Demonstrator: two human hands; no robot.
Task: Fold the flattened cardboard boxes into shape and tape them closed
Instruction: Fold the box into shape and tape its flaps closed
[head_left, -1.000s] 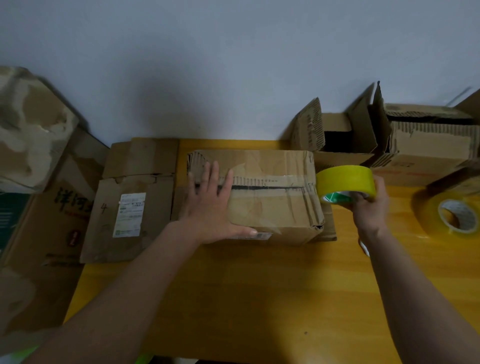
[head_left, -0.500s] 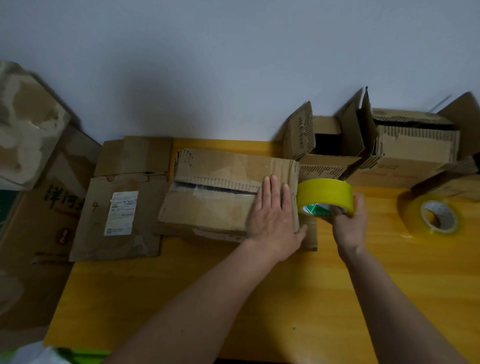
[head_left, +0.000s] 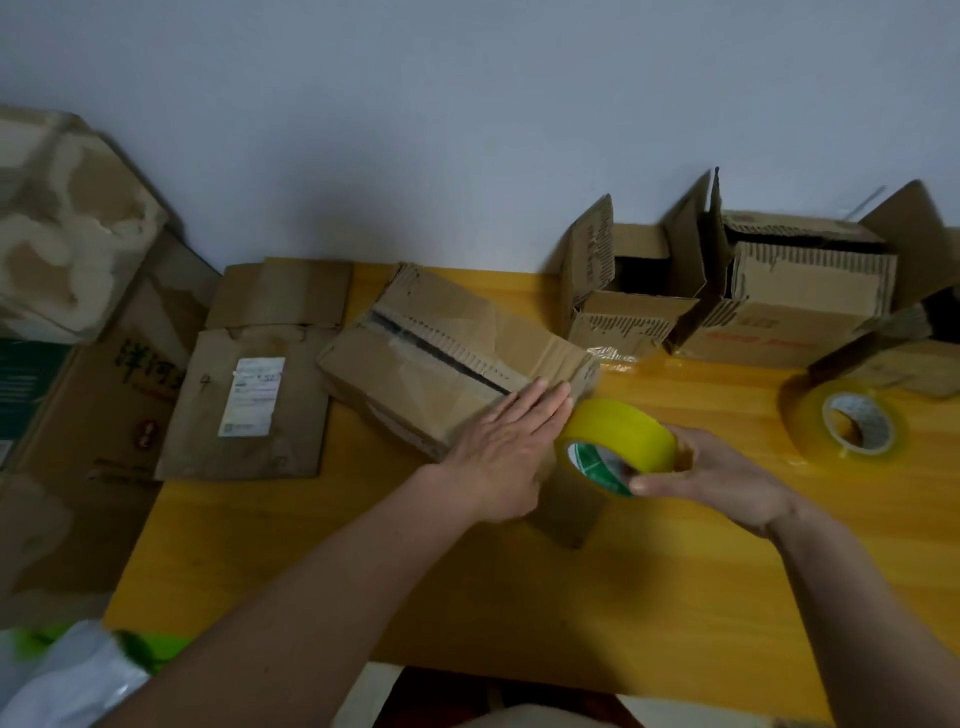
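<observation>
My left hand (head_left: 511, 447) lies flat, fingers straight, pressing the near right end of the folded box (head_left: 441, 358), which sits turned at an angle on the yellow bench (head_left: 597, 597). The box's top flaps meet with a dark gap along the seam. My right hand (head_left: 722, 480) has its grip closed round the tape roll (head_left: 615, 441), thumb over the core, and the roll is touching the box's right end, just beside my left fingertips.

Around the box: to its left, one flattened box (head_left: 249, 400) with a white label lies half over the bench edge. Behind it to the right stand two open boxes against the wall, the nearer one (head_left: 628, 291) with its flaps up, the farther one (head_left: 800, 296) beside it. A second, larger tape roll (head_left: 847, 423) lies flat on the bench well to the right of the box. Left of the flattened box, off the bench, more cardboard (head_left: 78, 395) is stacked; I cannot count those pieces. Nothing stands between my hands and the box.

So: three shaped boxes, one flat one on the bench, two tape rolls.
</observation>
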